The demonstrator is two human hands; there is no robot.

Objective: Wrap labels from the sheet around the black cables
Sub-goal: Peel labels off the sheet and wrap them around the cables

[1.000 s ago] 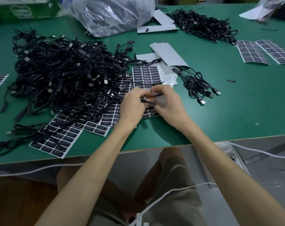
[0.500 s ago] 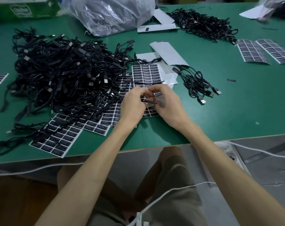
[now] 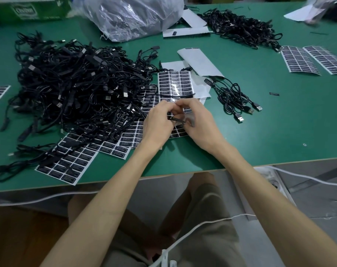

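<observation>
**Both grips closed on one cable over the label sheet**

Head view: From my remote seat I see the left grip and the right grip brought together just above the near-middle of the green surface, fingertips touching each other. Both are closed. The left grip's fingers curl in and pinch a thin black cable, which runs rightward out of it into the right grip. The right grip's thumb and forefinger pinch the same cable near its end. Whether a label is already round it I cannot tell, as the fingers hide that spot.

Directly beneath and just beyond both grips lies the label sheet, flat on the surface, its rows of black labels showing, and another cable strand crosses it just above the fingertips. Further label sheets fan out to the left of the left grip, partly under the big cable pile, which fills the left half of the surface and reaches almost to the left grip.

To the right of the right grip, apart from it, sits a small cable bundle with USB plugs pointing outward. Blank backing paper lies beyond the sheet. Farther back are a clear plastic bag, a second cable heap, and two more label strips at the far right.
</observation>
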